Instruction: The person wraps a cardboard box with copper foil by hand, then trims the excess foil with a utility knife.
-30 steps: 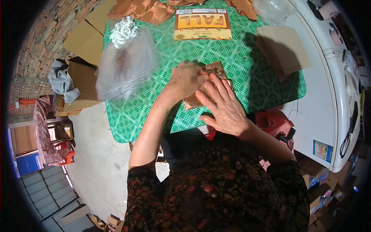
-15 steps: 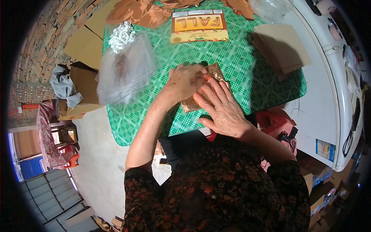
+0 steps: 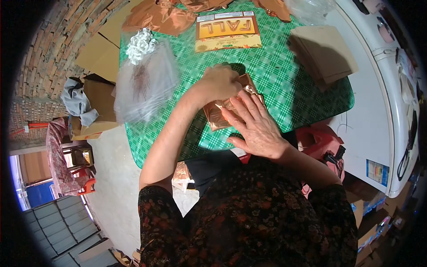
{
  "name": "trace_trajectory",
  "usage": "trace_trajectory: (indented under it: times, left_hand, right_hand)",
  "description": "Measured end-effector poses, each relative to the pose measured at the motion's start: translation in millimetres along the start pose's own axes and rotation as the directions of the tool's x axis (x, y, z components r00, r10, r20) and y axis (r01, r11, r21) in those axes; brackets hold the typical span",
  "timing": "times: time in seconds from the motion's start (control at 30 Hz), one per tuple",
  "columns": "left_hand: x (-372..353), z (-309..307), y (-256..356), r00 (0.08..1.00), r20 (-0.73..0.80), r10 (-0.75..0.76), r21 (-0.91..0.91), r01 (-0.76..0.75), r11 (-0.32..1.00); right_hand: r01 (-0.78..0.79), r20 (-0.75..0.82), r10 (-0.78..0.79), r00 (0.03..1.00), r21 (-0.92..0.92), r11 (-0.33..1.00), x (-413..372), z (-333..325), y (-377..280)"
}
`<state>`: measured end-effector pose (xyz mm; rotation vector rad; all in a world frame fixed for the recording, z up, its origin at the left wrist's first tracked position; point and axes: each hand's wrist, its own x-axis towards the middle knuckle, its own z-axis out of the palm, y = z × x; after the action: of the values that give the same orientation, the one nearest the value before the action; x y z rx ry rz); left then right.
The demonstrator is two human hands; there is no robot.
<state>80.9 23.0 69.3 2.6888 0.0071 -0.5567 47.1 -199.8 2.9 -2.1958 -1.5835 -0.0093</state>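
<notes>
A folded, shiny copper-coloured foil sheet (image 3: 219, 119) lies near the front edge of the table, under both hands. My right hand (image 3: 257, 129) rests flat on its right part, fingers stretched out and spread, thumb off to the side. My left hand (image 3: 219, 83) is curled over the far left part of the foil, knuckles up. Its fingertips are hidden, so whatever they pinch cannot be made out. Beyond the hands lies a yellow and orange printed card (image 3: 228, 32) reading "FALL", upside down from here.
A green checked cloth (image 3: 284, 84) covers the table. At left lie clear plastic bags (image 3: 149, 95) with a white string bundle (image 3: 141, 46). Copper foil pieces (image 3: 160, 18) are at the back, brown cardboard sheets (image 3: 322, 55) at right. A white fridge (image 3: 356, 127) stands beside the table.
My left hand has shifted slightly away from me and curled more over the foil, uncovering more of its near left part. My right hand stays almost in place.
</notes>
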Motion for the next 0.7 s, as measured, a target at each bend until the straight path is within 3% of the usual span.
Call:
trace_trajectory:
  times: [0.1,0.2,0.3,0.4,0.6,0.7]
  left_hand:
    - [-12.2,-12.6,9.1,1.0,-0.011,-0.013,-0.123,0.011,0.992]
    - [-13.4,-16.9,10.7,0.993,0.095,-0.07,-0.109,0.08,0.991]
    - [-23.9,-15.4,7.7,0.995,0.07,-0.072,-0.109,0.079,0.991]
    - [-48.3,-19.9,16.1,0.991,0.076,-0.106,-0.311,0.125,0.942]
    - [-48.3,8.6,-19.1,0.999,-0.039,-0.024,-0.488,0.002,0.873]
    - [-46.9,-9.9,7.6,0.985,0.084,-0.148,-0.434,0.17,0.885]
  right_hand:
    - [0.01,-0.023,-0.01,1.0,0.002,1.0,-0.8,2.1,0.4]
    - [0.011,-0.034,-0.01,0.999,0.021,1.0,-1.6,1.5,0.8]
    - [0.004,-0.02,-0.004,1.0,0.027,1.0,-1.1,0.5,0.4]
    - [-0.001,-0.024,0.002,1.0,0.025,1.0,-1.2,-0.4,-0.3]
    - [0.001,-0.012,-0.001,1.0,0.01,1.0,-0.3,-1.1,-1.6]
    - [0.009,-0.022,-0.009,1.0,0.002,1.0,-0.7,1.1,-1.0]
